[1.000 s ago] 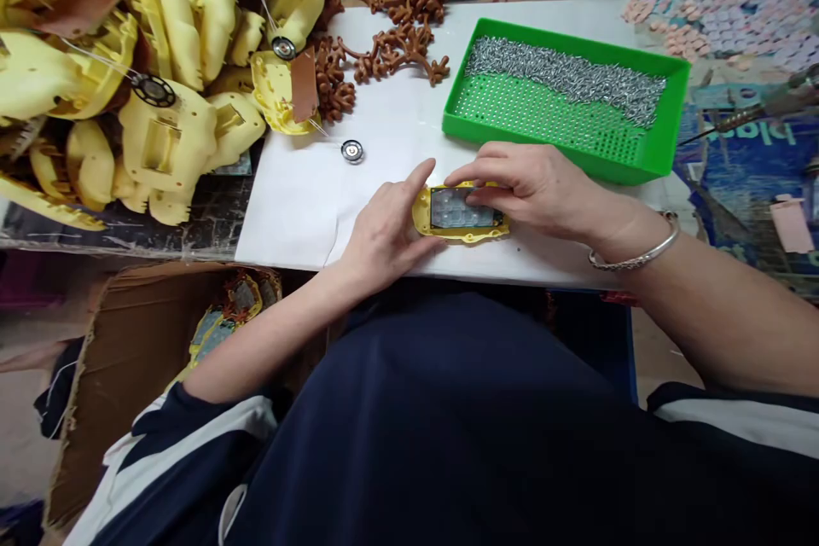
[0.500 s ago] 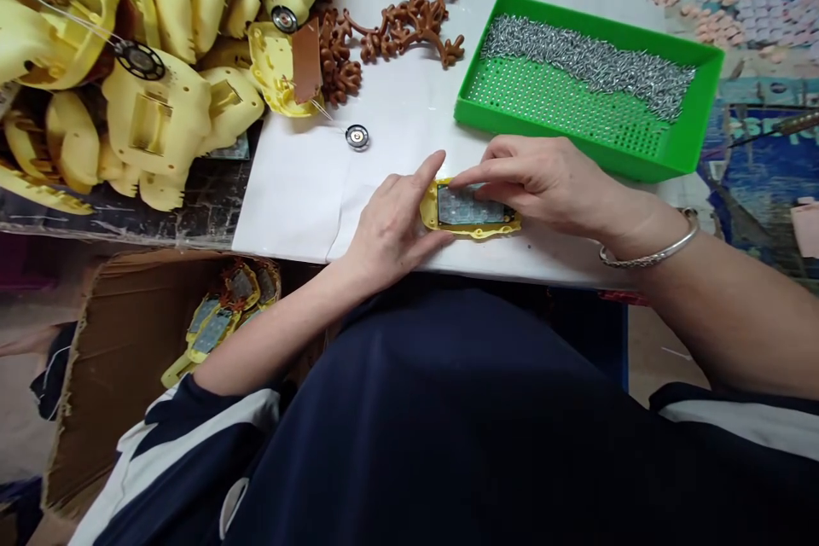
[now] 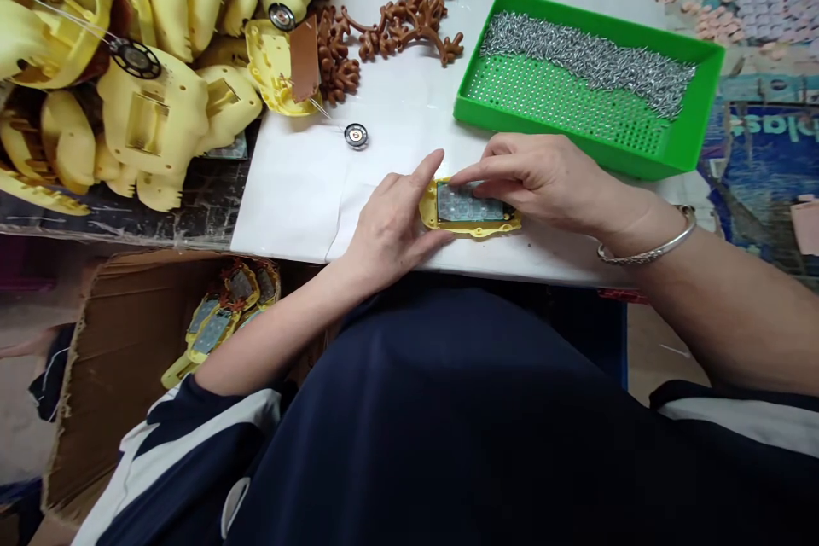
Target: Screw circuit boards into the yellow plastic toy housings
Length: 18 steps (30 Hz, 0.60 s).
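A yellow plastic shell [image 3: 430, 210] lies flat on the white work surface close to its front edge. Inside it sits a grey-green circuit board [image 3: 470, 206]. My left hand [image 3: 390, 222] grips the shell's left end, thumb along the near side and index finger stretched past the far side. Over the board's upper part, my right hand [image 3: 534, 179] has thumb and fingers pinched together, fingertips touching the board's far left corner. Whatever is between those fingertips, if anything, is too small to make out. The shell's right end is partly hidden under the right hand.
A green tray [image 3: 710, 98] of small metal screws [image 3: 589, 55] stands beyond my right hand. Yellow shells [image 3: 153, 111] pile up at left, near brown antler-like parts [image 3: 409, 30] and a wired speaker [image 3: 356, 136]. Below left, a cardboard box [image 3: 128, 358] holds shells with boards.
Both hands stay almost where they were on the shell and board. A thin dark tool at the right edge has gone out of view.
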Motion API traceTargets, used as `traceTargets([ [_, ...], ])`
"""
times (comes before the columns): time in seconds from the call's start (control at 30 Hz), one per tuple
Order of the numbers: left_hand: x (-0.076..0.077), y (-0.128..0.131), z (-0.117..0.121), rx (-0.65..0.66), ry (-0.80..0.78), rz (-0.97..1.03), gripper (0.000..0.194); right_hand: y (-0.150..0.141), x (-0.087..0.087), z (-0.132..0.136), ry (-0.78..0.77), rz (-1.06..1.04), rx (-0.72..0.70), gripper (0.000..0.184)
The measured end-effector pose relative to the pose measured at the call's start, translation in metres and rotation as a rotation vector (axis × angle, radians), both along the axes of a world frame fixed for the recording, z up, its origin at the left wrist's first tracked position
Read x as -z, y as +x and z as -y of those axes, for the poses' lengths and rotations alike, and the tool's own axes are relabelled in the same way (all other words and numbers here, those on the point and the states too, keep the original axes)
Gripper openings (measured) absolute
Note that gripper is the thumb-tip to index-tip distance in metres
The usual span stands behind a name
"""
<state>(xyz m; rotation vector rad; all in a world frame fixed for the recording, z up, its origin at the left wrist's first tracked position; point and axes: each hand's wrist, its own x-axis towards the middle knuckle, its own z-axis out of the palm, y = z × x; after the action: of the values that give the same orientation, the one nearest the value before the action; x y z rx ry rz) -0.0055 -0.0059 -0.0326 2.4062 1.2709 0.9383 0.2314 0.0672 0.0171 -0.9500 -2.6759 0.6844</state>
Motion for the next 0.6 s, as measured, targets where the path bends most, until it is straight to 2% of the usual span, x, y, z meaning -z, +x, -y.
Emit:
traceTargets([
  [0.6, 0.0003, -0.0001, -0.0015, 0.008, -0.016, -0.01, 0.08, -0.0015, -0.0009, -0.0026, 0.021, 0.052, -0.034, 0.033],
])
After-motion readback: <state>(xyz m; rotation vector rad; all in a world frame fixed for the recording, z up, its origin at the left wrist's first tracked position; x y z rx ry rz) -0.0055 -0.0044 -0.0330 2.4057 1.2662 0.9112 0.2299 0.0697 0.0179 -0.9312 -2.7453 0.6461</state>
